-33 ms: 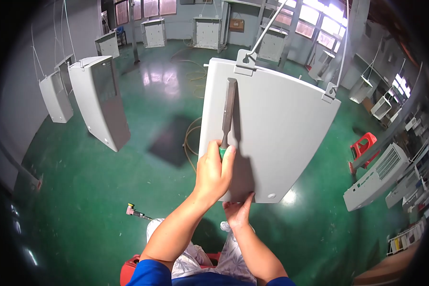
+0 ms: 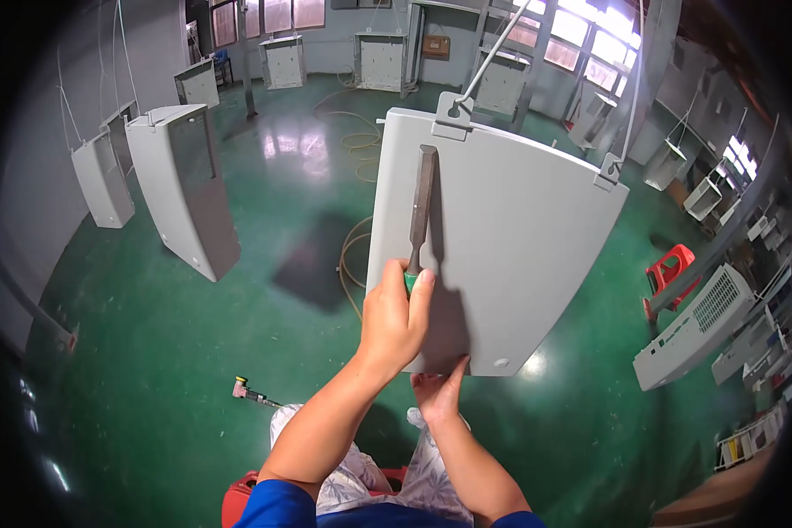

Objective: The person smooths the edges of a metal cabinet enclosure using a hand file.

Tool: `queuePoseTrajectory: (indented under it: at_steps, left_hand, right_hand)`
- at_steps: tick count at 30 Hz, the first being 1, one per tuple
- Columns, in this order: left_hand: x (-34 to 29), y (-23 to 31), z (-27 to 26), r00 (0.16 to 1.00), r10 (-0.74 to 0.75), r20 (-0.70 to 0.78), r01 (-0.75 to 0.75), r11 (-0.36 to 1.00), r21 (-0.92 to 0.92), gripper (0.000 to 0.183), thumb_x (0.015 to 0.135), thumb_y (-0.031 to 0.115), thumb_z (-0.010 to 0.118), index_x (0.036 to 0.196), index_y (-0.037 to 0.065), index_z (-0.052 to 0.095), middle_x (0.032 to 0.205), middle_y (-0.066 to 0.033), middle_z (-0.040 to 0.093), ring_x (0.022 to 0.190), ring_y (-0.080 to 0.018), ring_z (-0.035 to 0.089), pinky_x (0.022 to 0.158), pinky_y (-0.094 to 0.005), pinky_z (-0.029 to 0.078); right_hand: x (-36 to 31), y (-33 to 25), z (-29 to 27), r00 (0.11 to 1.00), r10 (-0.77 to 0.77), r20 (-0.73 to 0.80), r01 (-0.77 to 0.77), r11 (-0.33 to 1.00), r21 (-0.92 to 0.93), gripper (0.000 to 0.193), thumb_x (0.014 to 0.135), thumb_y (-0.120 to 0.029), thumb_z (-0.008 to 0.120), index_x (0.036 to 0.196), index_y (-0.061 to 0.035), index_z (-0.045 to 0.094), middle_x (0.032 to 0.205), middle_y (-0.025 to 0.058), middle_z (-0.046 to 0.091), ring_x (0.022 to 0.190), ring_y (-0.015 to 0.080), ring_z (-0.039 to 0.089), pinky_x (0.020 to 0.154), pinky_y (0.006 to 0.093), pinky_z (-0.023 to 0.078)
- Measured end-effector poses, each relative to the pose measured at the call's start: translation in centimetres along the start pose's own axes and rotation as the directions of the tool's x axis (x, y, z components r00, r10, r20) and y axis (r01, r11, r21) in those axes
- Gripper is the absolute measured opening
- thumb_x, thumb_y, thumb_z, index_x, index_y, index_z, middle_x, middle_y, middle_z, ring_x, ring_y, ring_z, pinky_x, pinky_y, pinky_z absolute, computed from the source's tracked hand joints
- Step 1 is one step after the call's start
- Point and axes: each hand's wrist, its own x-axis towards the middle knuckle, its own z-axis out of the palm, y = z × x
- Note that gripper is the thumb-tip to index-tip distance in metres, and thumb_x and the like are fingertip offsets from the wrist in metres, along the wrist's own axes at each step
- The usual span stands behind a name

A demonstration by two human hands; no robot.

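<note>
My left hand [image 2: 394,317] is closed round the green handle [image 2: 411,281] of a chisel [image 2: 421,198]. The chisel's broad metal blade points up, along the left part of a light grey panel [image 2: 519,238], and throws a long shadow on it. Whether the blade touches the surface, I cannot tell. At the panel's bottom edge, my right hand [image 2: 439,393] grips with the thumb on the front and the fingers under the edge, partly hidden. Two metal hooks [image 2: 454,110] on rods hold the panel up by its top edge.
Another grey housing [image 2: 180,176] hangs at the left. A small pink and yellow air tool [image 2: 253,392] is near my knee, and a hose [image 2: 350,255] lies coiled on the green floor. A red stool [image 2: 671,268] and a slotted grey housing [image 2: 700,326] stand at the right.
</note>
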Motion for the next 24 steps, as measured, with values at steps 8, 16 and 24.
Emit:
queuePoseTrajectory:
  at_steps: [8,16,24]
  left_hand:
    - [1.1,0.2,-0.8,0.996,-0.089,0.032,0.091,0.993,-0.076,0.03,0.095,0.024,0.053,0.102,-0.005,0.05,0.056,-0.0175,0.054,0.053,-0.0335,0.057,0.052,-0.0412,0.043]
    - [1.7,0.1,-2.1,0.992,-0.089,0.086,0.097,0.991,-0.091,0.031,0.094,0.024,0.055,0.102,-0.005,0.05,0.057,-0.0179,0.054,0.053,-0.0342,0.057,0.052,-0.0413,0.043]
    - [2.6,-0.3,-2.6,0.994,0.017,0.108,-0.012,0.999,-0.039,0.028,0.098,0.023,0.049,0.099,-0.005,0.048,0.05,-0.0064,0.052,0.044,-0.0133,0.052,0.043,-0.0291,0.04]
  right_hand:
    - [0.2,0.6,0.4,0.999,-0.019,-0.033,0.02,0.999,0.025,0.081,0.067,-0.075,0.064,0.124,-0.0213,0.044,0.108,-0.0006,0.047,0.089,0.0165,0.043,0.076,0.0318,0.04]
    - [0.5,1.7,1.0,0.998,-0.045,-0.039,0.047,0.999,0.029,0.083,0.068,-0.076,0.063,0.125,-0.0197,0.043,0.11,0.0,0.048,0.093,0.0169,0.045,0.078,0.0322,0.04]
    - [0.5,2.7,2.1,0.995,-0.086,-0.047,0.089,0.994,0.067,0.081,0.069,-0.074,0.063,0.124,-0.0174,0.044,0.109,0.0013,0.048,0.092,0.0163,0.045,0.076,0.0304,0.041]
